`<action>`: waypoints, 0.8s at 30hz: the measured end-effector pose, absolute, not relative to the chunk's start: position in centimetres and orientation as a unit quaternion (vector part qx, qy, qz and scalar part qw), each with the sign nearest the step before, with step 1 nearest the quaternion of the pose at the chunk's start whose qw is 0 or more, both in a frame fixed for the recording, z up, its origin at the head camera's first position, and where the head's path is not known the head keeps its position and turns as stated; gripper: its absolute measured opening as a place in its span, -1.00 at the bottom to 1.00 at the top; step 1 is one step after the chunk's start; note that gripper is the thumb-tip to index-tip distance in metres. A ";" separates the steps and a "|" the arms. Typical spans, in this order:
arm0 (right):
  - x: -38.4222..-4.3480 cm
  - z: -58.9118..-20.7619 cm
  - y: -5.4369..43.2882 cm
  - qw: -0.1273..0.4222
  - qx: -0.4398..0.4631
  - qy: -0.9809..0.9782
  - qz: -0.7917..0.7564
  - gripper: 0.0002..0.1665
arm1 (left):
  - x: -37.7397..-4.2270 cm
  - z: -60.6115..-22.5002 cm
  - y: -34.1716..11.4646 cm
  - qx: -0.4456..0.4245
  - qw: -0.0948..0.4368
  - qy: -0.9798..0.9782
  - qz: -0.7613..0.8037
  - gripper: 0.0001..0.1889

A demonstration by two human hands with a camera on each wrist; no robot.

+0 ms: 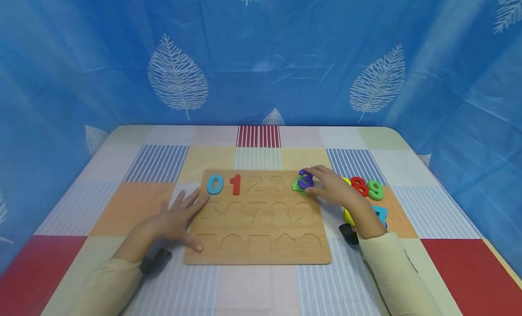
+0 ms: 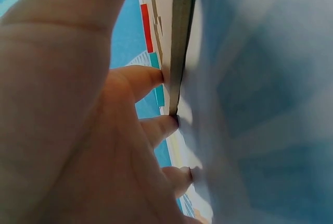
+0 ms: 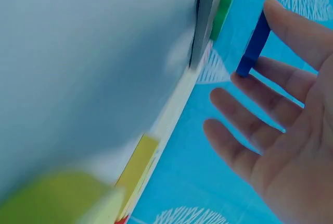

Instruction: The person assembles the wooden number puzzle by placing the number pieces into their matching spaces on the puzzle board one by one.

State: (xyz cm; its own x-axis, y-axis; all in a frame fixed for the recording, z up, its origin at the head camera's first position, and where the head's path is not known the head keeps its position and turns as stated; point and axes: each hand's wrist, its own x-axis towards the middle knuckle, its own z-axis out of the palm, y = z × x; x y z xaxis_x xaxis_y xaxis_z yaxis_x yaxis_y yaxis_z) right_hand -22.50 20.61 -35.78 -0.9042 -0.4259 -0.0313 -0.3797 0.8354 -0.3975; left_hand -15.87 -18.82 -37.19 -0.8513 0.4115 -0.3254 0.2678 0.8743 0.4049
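A wooden puzzle board [image 1: 261, 216] with number and shape recesses lies flat on the table. In its top row sit a blue number 0 [image 1: 215, 184] and a red number 1 [image 1: 235, 184]. My right hand [image 1: 332, 187] pinches a purple number 3 [image 1: 305, 179] between thumb and fingertips, raised over the board in the right wrist view. Below the 3, a green number 4 [image 1: 296, 186] is partly covered at the top row's right end. My left hand [image 1: 177, 218] rests with spread fingers on the board's left edge, its thumb near the bottom row.
Right of the board, partly behind my right forearm, lie a red number 8 [image 1: 359, 186], a green number 9 [image 1: 375, 189], a blue number 7 [image 1: 380, 213] and some yellow pieces [image 1: 347, 216]. A patchwork cloth [image 1: 261, 289] covers the table; a blue curtain [image 1: 269, 58] hangs behind.
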 end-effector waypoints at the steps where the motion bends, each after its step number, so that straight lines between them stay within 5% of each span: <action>1: -22.6 -35.8 20.3 0.061 -0.214 0.953 -0.205 -0.29 | -15.9 -37.2 -18.8 0.179 0.205 0.946 0.176 0.32; 24: -23.8 -35.3 16.1 0.073 -0.237 0.945 -0.214 -0.30 | -16.2 -37.6 -18.9 0.169 0.211 0.949 0.165 0.34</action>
